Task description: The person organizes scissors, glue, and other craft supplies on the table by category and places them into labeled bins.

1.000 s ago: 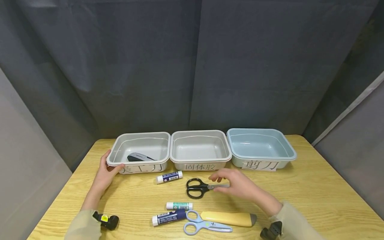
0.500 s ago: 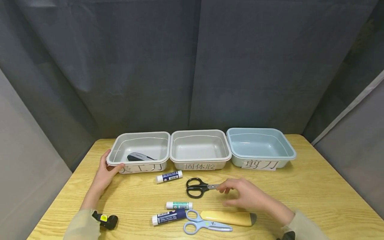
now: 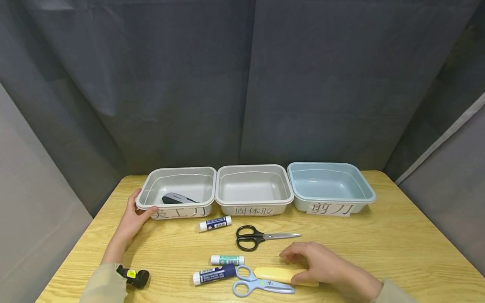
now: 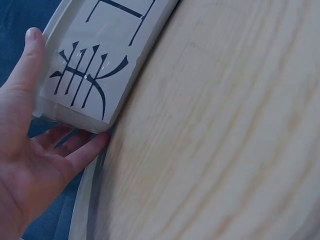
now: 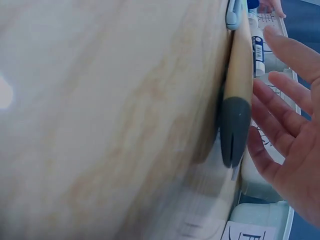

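In the head view, my left hand [image 3: 130, 221] holds the front left corner of the left grey bin [image 3: 182, 211], thumb at the front rim and fingers along the side. A grey and black utility knife [image 3: 179, 198] lies inside. My right hand [image 3: 320, 265] is over the dark end of a yellow utility knife [image 3: 273, 274], fingers loosely bent. The right wrist view shows this utility knife [image 5: 238, 75] beside the spread fingers, nothing gripped; contact cannot be told. Light blue scissors [image 3: 273, 287] lie in front of it, black-handled scissors [image 3: 267, 236] behind.
The middle grey bin [image 3: 254, 209] and a light blue bin [image 3: 299, 204] continue the row, each labelled. A blue glue stick [image 3: 215, 224] lies before the bins; a green-labelled glue stick [image 3: 227, 260] and a larger blue glue stick [image 3: 214, 275] lie nearer. Dark cloth [image 3: 242, 84] hangs behind.
My right hand has moved from the black-handled scissors' blades toward me and rightward, over the yellow utility knife. The black-handled scissors stay on the table. My left hand keeps its place.
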Available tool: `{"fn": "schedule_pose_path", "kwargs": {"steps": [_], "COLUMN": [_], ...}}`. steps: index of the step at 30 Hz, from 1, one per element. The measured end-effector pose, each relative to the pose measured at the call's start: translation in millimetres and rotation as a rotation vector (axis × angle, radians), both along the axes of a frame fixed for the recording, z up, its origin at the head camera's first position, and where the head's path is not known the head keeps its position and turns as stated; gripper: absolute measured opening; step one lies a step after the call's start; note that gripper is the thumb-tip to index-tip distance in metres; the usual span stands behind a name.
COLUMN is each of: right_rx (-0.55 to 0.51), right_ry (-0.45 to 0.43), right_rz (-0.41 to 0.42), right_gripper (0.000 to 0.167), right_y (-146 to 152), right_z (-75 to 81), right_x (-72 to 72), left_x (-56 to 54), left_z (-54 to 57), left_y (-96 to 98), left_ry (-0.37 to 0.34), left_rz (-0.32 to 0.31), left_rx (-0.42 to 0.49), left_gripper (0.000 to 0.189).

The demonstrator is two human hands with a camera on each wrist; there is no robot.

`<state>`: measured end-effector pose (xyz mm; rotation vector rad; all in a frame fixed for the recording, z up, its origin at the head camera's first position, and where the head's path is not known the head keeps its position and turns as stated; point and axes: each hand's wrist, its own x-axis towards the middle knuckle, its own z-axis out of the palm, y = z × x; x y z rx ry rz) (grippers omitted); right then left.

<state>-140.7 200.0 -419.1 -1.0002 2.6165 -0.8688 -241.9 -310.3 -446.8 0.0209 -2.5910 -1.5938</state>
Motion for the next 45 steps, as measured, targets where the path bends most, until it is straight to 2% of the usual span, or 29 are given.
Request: {"fn": "schedule_pose_path", "kwargs": {"steps": [3, 6, 11, 24, 31, 42, 45], "right_rx": [-0.001, 0.014, 0.029, 0.063, 0.046, -0.020, -0.020], "right_ry": [-0.059, -0.097, -0.122, -0.013, -0.024, 0.145, 0.164], "right_rz": [-0.012, -0.034, -0.034, 0.047, 0.024, 0.067, 0.062], "right_gripper": [0.055, 0.058, 0.059, 0.054, 0.045, 0.044, 0.045], "right_y": [3, 6, 9, 12, 12, 10, 9], "right_z": [-3.5, -4.8, -3.9, -10.7, -10.4, -8.1, -7.0], "right_x": [3.0, 5.6, 8.4, 5.7, 5.2, -0.6, -1.8], "left_x": [0.2, 0.6, 1.4, 0.6, 0.4, -1.1, -0.8], "left_z": [-0.6, 0.0, 2.3, 1.1, 0.3, -0.6, 0.1], "left_y": [-0.5, -1.3, -1.6, -0.8, -0.1, 1.4, 2.4], "left_ry": [-0.002, -0.009, -0.015, -0.013, -0.017, -0.018, -0.011], "left_rz": [-0.005, -0.006, -0.007, 0.010, 0.006, 0.000, -0.002], "left_rx": [0.025, 0.013, 0.001, 0.010, 0.030, 0.040, 0.046], "left_gripper": [0.089, 0.089, 0.090, 0.089, 0.089, 0.089, 0.089]}}
